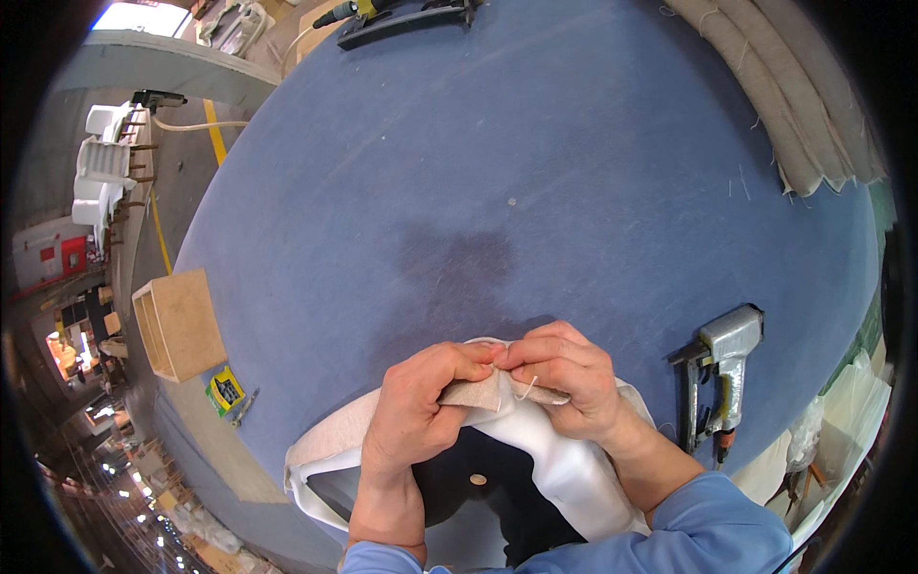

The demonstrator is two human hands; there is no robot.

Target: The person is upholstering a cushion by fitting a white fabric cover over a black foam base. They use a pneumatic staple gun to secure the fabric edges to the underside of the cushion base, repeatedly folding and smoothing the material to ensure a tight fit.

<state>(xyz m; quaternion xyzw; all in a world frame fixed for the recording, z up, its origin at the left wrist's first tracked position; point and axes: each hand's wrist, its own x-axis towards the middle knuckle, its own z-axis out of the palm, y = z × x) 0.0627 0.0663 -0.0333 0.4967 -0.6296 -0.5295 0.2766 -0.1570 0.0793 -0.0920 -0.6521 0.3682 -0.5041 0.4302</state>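
Note:
A beige fabric cover (330, 432) with a white inner side lies at the table's near edge, in front of my body. My left hand (421, 397) pinches the cover's edge from the left, its fingers pressed together. From the right, my right hand (571, 383) grips the same edge, its thumb and fingertips meeting those of the left hand. A folded flap of the fabric sticks out below the fingers, and a pale loose thread (525, 387) hangs between the hands. Exactly what the fingertips press on is hidden.
A silver staple gun (729, 359) lies on the blue table (574, 172) to the right. Another tool (406, 27) lies at the far edge. Beige fabric layers (789, 91) are at the upper right. A wooden box (191, 325) and a small yellow-green box (226, 392) stand at the left.

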